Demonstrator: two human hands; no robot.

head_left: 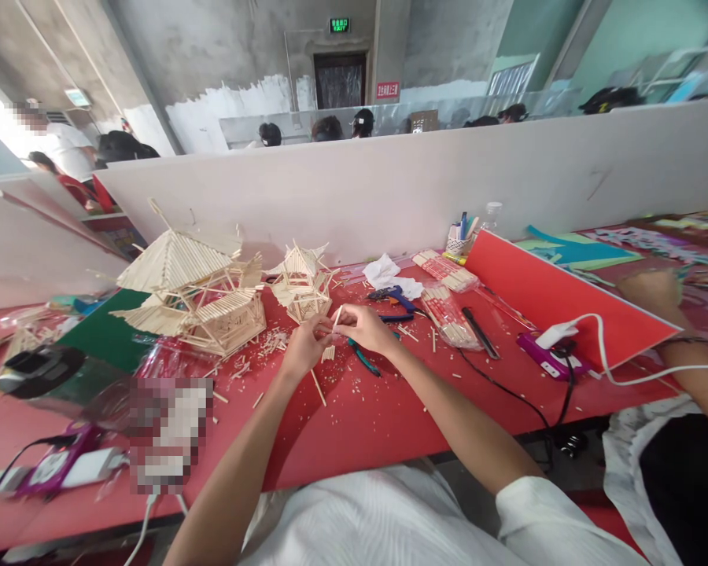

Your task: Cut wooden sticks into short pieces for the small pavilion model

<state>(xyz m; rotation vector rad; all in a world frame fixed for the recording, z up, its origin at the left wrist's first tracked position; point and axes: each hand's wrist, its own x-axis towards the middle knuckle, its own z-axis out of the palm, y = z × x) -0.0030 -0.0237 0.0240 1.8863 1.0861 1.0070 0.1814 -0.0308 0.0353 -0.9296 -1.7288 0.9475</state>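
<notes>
My left hand (307,343) and my right hand (364,325) meet over the red table, their fingers pinched together. A thin, pale wooden stick (337,316) shows between the fingertips of both hands. Just behind them stands a small pavilion model (303,283) made of sticks. To the left is a larger stick pavilion (197,291) with a sloped roof. Below my left hand lies a loose stick (318,387), and teal-handled pliers (364,358) rest under my right hand. Stick scraps are scattered around.
A glue gun (396,297), bagged sticks (448,314) and a black cutter (480,332) lie at the right. A red board (566,299) leans near a purple power strip (551,358). A dark-lidded bottle (64,385) is at the left. A co-worker's arm (693,362) reaches in.
</notes>
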